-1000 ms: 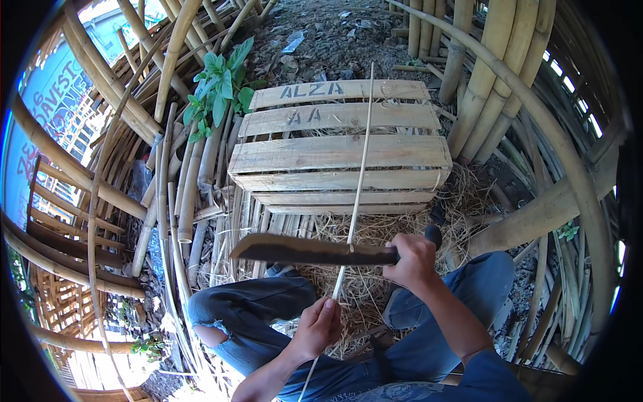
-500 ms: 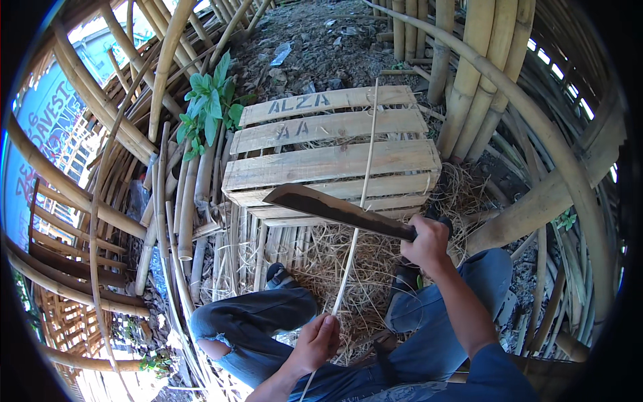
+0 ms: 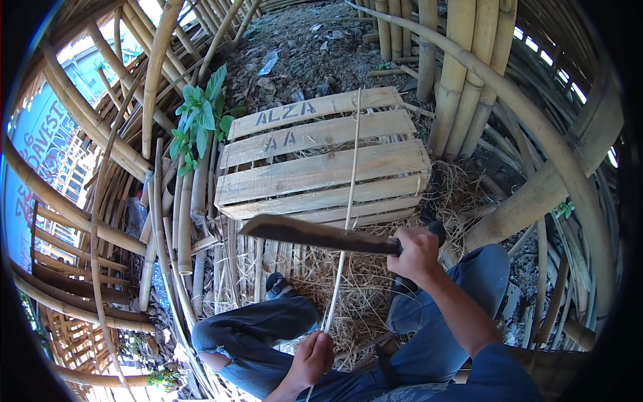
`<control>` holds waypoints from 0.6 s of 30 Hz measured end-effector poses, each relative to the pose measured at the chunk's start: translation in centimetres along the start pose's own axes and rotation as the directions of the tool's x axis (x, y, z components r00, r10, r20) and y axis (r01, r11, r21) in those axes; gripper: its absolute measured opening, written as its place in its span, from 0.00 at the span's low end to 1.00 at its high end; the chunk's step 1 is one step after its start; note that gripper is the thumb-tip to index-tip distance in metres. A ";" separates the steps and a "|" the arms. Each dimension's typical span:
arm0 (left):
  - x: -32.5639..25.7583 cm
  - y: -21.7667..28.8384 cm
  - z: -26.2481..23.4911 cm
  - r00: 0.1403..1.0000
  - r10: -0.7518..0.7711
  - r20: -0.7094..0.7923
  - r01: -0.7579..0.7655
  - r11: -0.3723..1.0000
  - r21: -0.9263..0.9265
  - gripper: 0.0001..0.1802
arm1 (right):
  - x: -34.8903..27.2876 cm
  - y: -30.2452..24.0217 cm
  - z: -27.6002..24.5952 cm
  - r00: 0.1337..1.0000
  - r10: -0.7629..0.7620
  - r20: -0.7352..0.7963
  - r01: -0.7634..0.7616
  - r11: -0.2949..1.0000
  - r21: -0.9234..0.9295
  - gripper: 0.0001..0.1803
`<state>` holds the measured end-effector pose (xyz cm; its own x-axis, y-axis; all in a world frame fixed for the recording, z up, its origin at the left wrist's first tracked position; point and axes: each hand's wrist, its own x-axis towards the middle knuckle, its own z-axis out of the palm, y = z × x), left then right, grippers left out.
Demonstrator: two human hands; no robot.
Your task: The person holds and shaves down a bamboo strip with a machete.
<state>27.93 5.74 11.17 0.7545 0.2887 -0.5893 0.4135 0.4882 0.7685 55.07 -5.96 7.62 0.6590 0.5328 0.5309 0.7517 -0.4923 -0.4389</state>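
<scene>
Both hands' fingers grip: right hand [image 3: 416,253] machete [image 3: 315,234], left hand [image 3: 313,357] bamboo strip [image 3: 348,201] crossing crate [image 3: 301,171].

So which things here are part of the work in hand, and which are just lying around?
In use:
- thin pale bamboo strip, pinched by the left hand
- long dark machete blade, gripped by the right hand

Lying about:
- slatted wooden crate
- thick bamboo poles
- green leafy plant
- dry straw shavings
</scene>
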 end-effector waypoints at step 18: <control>-4.6 -3.8 -1.0 0.981 -0.136 -0.137 0.166 0.959 0.230 0.12 | 0.7 2.9 1.2 0.994 0.106 -0.013 -0.105 0.994 0.021 0.11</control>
<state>22.36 3.41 10.73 0.6138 0.3298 -0.7173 0.6389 0.3262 0.6967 57.74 -6.20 5.80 0.7343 0.4686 0.4911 0.6784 -0.5308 -0.5079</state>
